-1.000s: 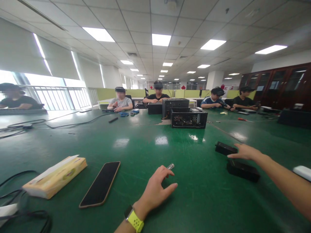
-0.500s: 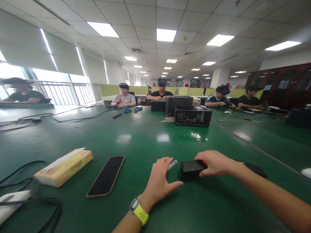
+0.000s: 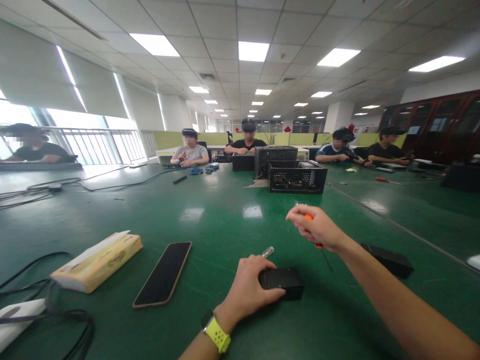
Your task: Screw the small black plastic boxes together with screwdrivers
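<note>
My left hand (image 3: pixel 247 282), with a yellow-strapped watch on the wrist, grips the left end of a small black box (image 3: pixel 288 281) low over the green table. Fingers lie across its back side and the thumb along its front. Beyond those fingers shows the clear handle (image 3: pixel 267 251) of a tool, the rest of it hidden. My right hand (image 3: pixel 317 227) is raised to the right of the box, closed round an orange-handled screwdriver (image 3: pixel 319 245) whose thin dark shaft points down. Beyond the right forearm lies a second black box (image 3: pixel 390 260), partly covered by the arm.
A phone (image 3: pixel 163 275) and a tissue pack (image 3: pixel 96 261) lie at left, near black cables and a white power strip (image 3: pixel 17 320). Farther back stands an open computer case (image 3: pixel 298 179). Several people sit around the far side. A red screwdriver (image 3: pixel 383 179) lies far right.
The black box has passed from my right hand to my left and sits nearer me. My right hand has risen away with the screwdriver. My left hand has closed on the box.
</note>
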Demonstrator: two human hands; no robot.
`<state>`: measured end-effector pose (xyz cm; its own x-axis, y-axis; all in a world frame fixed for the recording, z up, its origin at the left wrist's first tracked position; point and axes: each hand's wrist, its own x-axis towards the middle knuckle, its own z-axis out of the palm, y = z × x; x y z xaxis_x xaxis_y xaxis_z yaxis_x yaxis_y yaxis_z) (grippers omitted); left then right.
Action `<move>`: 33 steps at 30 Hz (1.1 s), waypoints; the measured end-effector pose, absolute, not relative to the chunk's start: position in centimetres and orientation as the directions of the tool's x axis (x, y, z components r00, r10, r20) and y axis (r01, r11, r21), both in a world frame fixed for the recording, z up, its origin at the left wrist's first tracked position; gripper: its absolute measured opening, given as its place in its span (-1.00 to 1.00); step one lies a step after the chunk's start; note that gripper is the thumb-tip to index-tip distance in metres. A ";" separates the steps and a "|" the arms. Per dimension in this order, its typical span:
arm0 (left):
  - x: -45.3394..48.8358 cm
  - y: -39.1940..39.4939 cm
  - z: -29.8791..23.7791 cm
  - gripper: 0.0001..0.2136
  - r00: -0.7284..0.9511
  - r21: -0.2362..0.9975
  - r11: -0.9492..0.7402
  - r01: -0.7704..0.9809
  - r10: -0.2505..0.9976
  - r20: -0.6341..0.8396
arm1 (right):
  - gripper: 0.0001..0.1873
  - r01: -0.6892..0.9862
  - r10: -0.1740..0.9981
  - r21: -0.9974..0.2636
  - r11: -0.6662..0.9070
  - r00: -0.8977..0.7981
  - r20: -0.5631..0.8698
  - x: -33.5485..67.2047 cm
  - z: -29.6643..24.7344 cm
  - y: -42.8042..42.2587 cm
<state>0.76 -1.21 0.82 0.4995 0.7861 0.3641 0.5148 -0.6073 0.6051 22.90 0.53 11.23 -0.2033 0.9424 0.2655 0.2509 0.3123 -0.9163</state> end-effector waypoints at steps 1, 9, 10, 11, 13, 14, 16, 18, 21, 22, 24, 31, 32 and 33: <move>0.8 -1.2 0.9 -0.64 0.504 0.605 -0.610 0.512 0.784 0.363 | -0.64 0.046 0.947 -0.951 0.306 -0.118 0.299 22.5 11.8 0.8; 0.9 -1.2 1.0 -0.67 0.540 0.576 -0.648 0.497 0.751 0.379 | -0.60 -0.441 0.924 -0.823 0.358 0.042 0.379 18.9 11.1 2.0; 0.9 -1.2 1.0 -0.68 0.542 0.576 -0.650 0.496 0.750 0.380 | -0.61 -0.444 0.924 -0.822 0.356 0.038 0.380 18.9 11.0 2.0; 0.8 -1.2 1.0 -0.68 0.544 0.575 -0.651 0.495 0.749 0.380 | -0.61 -0.447 0.924 -0.821 0.355 0.032 0.382 19.0 10.9 2.0; 0.8 -1.2 1.0 -0.69 0.546 0.576 -0.653 0.493 0.747 0.379 | -0.62 -0.449 0.924 -0.822 0.350 0.021 0.382 19.4 10.8 2.0; 0.8 -1.2 1.0 -0.69 0.546 0.577 -0.653 0.491 0.747 0.381 | -0.62 -0.448 0.924 -0.823 0.349 0.018 0.381 19.6 10.8 2.0; 0.8 -1.2 1.0 -0.69 0.544 0.579 -0.653 0.488 0.746 0.383 | -0.62 -0.442 0.925 -0.827 0.347 0.017 0.379 19.9 10.7 2.0; 0.8 -1.2 0.9 -0.69 0.545 0.581 -0.655 0.483 0.745 0.385 | -0.62 -0.432 0.927 -0.833 0.346 0.017 0.376 19.9 10.4 2.0; 0.8 -1.2 0.9 -0.69 0.550 0.582 -0.655 0.482 0.743 0.381 | -0.61 -0.420 0.927 -0.838 0.347 0.020 0.374 19.7 10.1 2.0; 0.8 -1.2 0.9 -0.69 0.550 0.582 -0.655 0.483 0.744 0.380 | -0.61 -0.418 0.927 -0.839 0.348 0.023 0.373 19.6 10.1 2.0; 0.8 -1.2 0.9 -0.69 0.549 0.584 -0.652 0.483 0.745 0.378 | -0.61 -0.420 0.927 -0.837 0.352 0.032 0.374 19.4 10.1 2.0; 0.8 -1.1 0.8 -0.68 0.547 0.590 -0.654 0.474 0.744 0.384 | -0.63 -0.429 0.922 -0.827 0.365 0.041 0.386 19.3 10.2 1.7; 0.8 -1.1 0.8 -0.68 0.547 0.590 -0.654 0.474 0.743 0.384 | -0.63 -0.425 0.921 -0.827 0.367 0.042 0.387 19.3 10.2 1.7; 0.8 -1.1 0.7 -0.68 0.547 0.591 -0.654 0.473 0.743 0.385 | -0.63 -0.420 0.921 -0.829 0.369 0.043 0.388 19.2 10.1 1.6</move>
<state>0.81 -1.08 0.72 0.5472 0.7432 0.3851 0.4726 -0.6541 0.5906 19.22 1.64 10.10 0.0427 0.9206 0.3881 -0.4203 0.3690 -0.8289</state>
